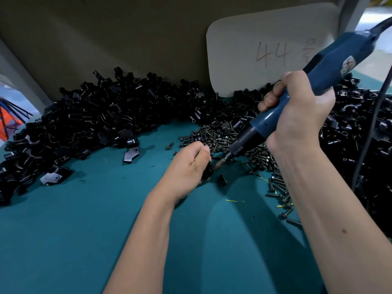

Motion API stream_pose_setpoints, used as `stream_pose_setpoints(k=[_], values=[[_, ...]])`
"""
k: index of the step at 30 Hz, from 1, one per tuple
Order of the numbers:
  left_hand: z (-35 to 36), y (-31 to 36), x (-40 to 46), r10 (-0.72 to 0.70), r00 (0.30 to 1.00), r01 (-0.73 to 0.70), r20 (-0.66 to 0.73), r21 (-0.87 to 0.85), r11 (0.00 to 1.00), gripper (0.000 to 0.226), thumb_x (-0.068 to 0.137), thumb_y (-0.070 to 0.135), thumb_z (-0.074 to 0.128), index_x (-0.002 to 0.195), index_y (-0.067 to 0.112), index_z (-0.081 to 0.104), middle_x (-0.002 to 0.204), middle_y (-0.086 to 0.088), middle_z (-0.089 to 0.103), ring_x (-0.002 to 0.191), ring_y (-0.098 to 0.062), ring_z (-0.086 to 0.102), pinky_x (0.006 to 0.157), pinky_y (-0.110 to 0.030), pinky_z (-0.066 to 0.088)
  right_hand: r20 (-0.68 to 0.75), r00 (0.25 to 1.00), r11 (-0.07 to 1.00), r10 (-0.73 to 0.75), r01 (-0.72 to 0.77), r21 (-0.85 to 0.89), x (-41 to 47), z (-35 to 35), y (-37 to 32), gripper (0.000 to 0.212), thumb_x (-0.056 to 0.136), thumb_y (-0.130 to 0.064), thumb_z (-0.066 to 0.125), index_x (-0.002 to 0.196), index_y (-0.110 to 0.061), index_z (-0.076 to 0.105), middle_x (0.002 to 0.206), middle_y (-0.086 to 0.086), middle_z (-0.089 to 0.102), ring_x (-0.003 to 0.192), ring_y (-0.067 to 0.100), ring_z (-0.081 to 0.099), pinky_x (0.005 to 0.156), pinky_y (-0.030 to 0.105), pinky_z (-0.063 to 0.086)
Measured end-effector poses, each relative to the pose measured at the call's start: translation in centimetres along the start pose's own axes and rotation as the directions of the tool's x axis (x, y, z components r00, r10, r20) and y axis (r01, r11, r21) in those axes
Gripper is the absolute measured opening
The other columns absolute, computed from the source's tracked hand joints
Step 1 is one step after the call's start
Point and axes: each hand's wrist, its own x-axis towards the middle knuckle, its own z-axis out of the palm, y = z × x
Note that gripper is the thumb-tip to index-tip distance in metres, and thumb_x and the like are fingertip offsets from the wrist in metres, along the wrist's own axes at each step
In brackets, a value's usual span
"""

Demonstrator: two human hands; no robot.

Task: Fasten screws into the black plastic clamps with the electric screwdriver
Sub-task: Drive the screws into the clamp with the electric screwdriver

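My left hand (pixel 187 168) grips a black plastic clamp (pixel 207 171) just above the teal table, fingers curled round it so most of it is hidden. My right hand (pixel 297 111) holds the blue electric screwdriver (pixel 331 66) slanted down to the left. Its black chuck and bit (pixel 222 161) meet the clamp's right side. A pile of dark screws (pixel 218 134) lies just behind the two hands. One loose black piece (pixel 222 178) lies on the table right of the held clamp.
Big heaps of black clamps fill the left (pixel 84 115) and the right (pixel 364 128) of the teal table (pixel 84 230). A beige panel (pixel 127 39) stands behind, with a card marked "44" (pixel 273 52). The screwdriver's cord (pixel 369 132) hangs at the right.
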Motion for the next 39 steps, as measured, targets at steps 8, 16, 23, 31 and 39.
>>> stream_pose_setpoints(k=[8, 16, 23, 31, 39], values=[[0.18, -0.43, 0.21, -0.011, 0.999, 0.011, -0.031, -0.002, 1.0, 0.043, 0.086, 0.054, 0.043, 0.082, 0.011, 0.049, 0.062, 0.007, 0.045, 0.059, -0.018, 0.044, 0.056, -0.042, 0.039, -0.002, 1.0, 1.0, 0.0, 0.0, 0.012, -0.09, -0.26, 0.25, 0.03, 0.082, 0.003, 0.057, 0.101, -0.01, 0.039, 0.062, 0.006, 0.047, 0.046, 0.019, 0.043, 0.049, 0.03, 0.041], [0.26, -0.59, 0.25, -0.015, 0.998, 0.016, -0.054, 0.021, 1.0, 0.04, 0.082, 0.061, 0.041, 0.074, 0.022, 0.046, 0.058, 0.013, 0.044, 0.058, -0.014, 0.043, 0.056, -0.04, 0.044, 0.001, 1.0, 1.0, -0.017, 0.017, 0.024, -0.3, -0.31, 0.44, 0.03, 0.083, 0.003, 0.056, 0.103, -0.01, 0.038, 0.061, 0.005, 0.047, 0.045, 0.018, 0.044, 0.049, 0.029, 0.041], [0.26, -0.66, 0.28, -0.015, 0.998, 0.016, -0.069, 0.016, 1.0, 0.044, 0.081, 0.061, 0.041, 0.077, 0.018, 0.047, 0.059, 0.013, 0.045, 0.059, -0.016, 0.044, 0.057, -0.041, 0.043, -0.006, 0.999, 0.999, -0.038, 0.038, 0.022, -0.45, -0.22, 0.48, 0.027, 0.084, 0.004, 0.055, 0.098, -0.011, 0.038, 0.058, 0.004, 0.046, 0.043, 0.018, 0.043, 0.049, 0.029, 0.041], [0.29, -0.42, 0.08, -0.029, 0.997, 0.026, -0.066, -0.037, 0.999, 0.05, 0.08, 0.063, 0.042, 0.082, 0.013, 0.049, 0.066, 0.005, 0.046, 0.065, -0.019, 0.045, 0.058, -0.05, 0.045, -0.016, 0.998, 0.999, -0.053, 0.053, 0.01, -0.5, -0.22, 0.54, 0.03, 0.083, 0.004, 0.055, 0.105, -0.008, 0.039, 0.058, 0.003, 0.046, 0.042, 0.018, 0.043, 0.049, 0.027, 0.04], [0.3, -0.02, -0.32, -0.012, 0.997, 0.013, -0.076, 0.006, 1.0, 0.034, 0.083, 0.062, 0.041, 0.072, 0.03, 0.047, 0.059, 0.013, 0.044, 0.063, -0.018, 0.046, 0.061, -0.056, 0.05, -0.011, 0.999, 0.999, -0.037, 0.037, -0.008, -0.57, -0.33, 0.03, 0.027, 0.083, 0.004, 0.056, 0.099, -0.01, 0.039, 0.06, 0.004, 0.046, 0.044, 0.019, 0.043, 0.05, 0.029, 0.041]])
